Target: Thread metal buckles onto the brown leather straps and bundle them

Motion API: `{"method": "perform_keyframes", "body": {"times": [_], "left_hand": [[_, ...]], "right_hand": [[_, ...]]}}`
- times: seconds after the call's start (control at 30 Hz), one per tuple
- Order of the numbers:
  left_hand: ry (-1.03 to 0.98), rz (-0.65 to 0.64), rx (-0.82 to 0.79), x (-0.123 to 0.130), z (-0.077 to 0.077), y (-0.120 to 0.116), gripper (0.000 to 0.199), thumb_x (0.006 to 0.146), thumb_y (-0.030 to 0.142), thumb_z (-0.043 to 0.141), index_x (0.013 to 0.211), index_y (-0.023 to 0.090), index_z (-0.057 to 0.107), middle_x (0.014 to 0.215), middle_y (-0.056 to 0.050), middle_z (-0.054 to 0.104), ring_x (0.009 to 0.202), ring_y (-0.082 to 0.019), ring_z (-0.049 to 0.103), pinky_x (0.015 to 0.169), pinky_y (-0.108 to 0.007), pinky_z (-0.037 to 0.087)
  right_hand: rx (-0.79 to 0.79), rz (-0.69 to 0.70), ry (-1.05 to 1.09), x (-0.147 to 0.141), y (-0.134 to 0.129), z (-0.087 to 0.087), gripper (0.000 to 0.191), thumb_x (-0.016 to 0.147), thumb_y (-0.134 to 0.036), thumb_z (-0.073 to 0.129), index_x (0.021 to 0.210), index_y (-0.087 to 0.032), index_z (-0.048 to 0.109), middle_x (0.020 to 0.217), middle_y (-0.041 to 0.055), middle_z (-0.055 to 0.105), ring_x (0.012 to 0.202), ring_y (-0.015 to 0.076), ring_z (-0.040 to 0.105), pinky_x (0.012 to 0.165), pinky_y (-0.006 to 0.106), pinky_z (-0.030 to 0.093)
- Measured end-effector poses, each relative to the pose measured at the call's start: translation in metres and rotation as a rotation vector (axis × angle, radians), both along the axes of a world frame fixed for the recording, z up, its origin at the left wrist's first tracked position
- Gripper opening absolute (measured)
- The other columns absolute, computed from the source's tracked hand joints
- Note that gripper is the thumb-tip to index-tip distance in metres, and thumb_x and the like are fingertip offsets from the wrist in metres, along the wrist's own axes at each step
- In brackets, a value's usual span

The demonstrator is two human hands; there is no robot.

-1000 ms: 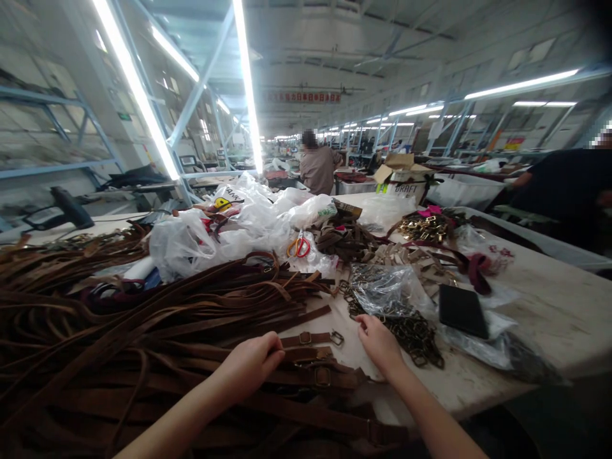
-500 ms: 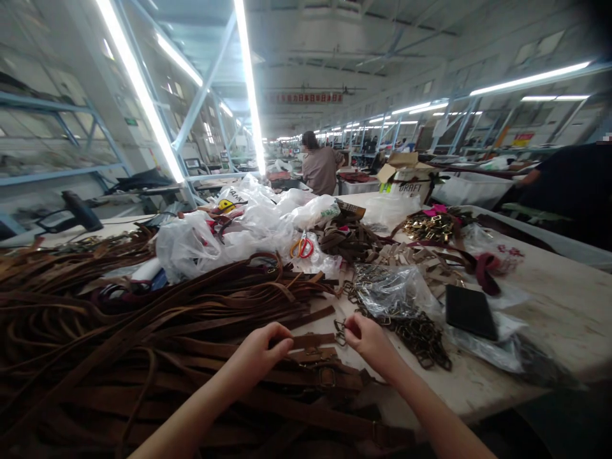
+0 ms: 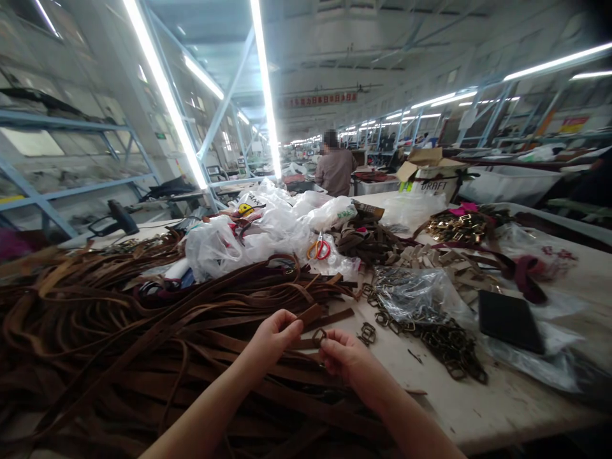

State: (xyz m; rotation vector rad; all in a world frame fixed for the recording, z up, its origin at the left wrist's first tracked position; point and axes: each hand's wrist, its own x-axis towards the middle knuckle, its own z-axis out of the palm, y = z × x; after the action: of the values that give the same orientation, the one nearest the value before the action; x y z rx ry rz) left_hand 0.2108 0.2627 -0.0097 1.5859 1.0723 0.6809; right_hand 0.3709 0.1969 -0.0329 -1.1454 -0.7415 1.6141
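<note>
Between thumb and fingers, my right hand (image 3: 345, 354) grips a metal buckle (image 3: 319, 337) just right of my left hand. My left hand (image 3: 278, 333) is closed on the end of a brown leather strap (image 3: 310, 314), which sticks out past the thumb. The buckle is held close to the strap's end; I cannot tell whether they touch. Many more brown straps (image 3: 119, 331) lie heaped under and left of my hands. To the right are loose buckles (image 3: 367, 333) and a dark pile of buckles (image 3: 456, 354), partly under a clear plastic bag (image 3: 415, 292).
Red-and-yellow-handled scissors (image 3: 319, 248) rest against white plastic bags (image 3: 268, 223) behind the straps. A black flat object (image 3: 510, 320) lies on the right of the table (image 3: 497, 414). Farther back are gold buckles (image 3: 454, 227), a cardboard box (image 3: 430, 172) and a person (image 3: 336, 169) facing away.
My right hand has come left from the loose buckles with one buckle, nearer my left hand. My left hand now has a strap end in it. The view has shifted left.
</note>
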Motion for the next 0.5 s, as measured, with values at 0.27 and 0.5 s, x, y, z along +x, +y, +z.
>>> {"method": "perform_keyframes", "body": {"times": [0.27,0.5], "left_hand": [[-0.096,-0.067,-0.081,0.001,0.001,-0.003,0.031,0.072,0.047,0.054,0.074,0.016,0.048,0.07,0.0,0.06,0.063,-0.013,0.055,0.062,-0.026,0.043],[0.005,-0.124,0.098,-0.004,0.001,-0.007,0.023,0.077,0.04,0.051,0.073,0.017,0.047,0.067,0.003,0.052,0.063,-0.01,0.046,0.06,-0.022,0.037]], "right_hand": [[0.41,-0.119,-0.909,-0.01,0.0,0.0,0.01,0.076,-0.026,0.046,0.075,-0.021,0.054,0.066,-0.0009,0.058,0.063,0.0143,0.053,0.06,0.026,0.037],[0.158,-0.129,-0.242,-0.013,0.005,-0.002,0.019,0.072,-0.03,0.053,0.088,-0.02,0.053,0.078,-0.0001,0.061,0.064,0.0114,0.055,0.058,0.023,0.041]]}}
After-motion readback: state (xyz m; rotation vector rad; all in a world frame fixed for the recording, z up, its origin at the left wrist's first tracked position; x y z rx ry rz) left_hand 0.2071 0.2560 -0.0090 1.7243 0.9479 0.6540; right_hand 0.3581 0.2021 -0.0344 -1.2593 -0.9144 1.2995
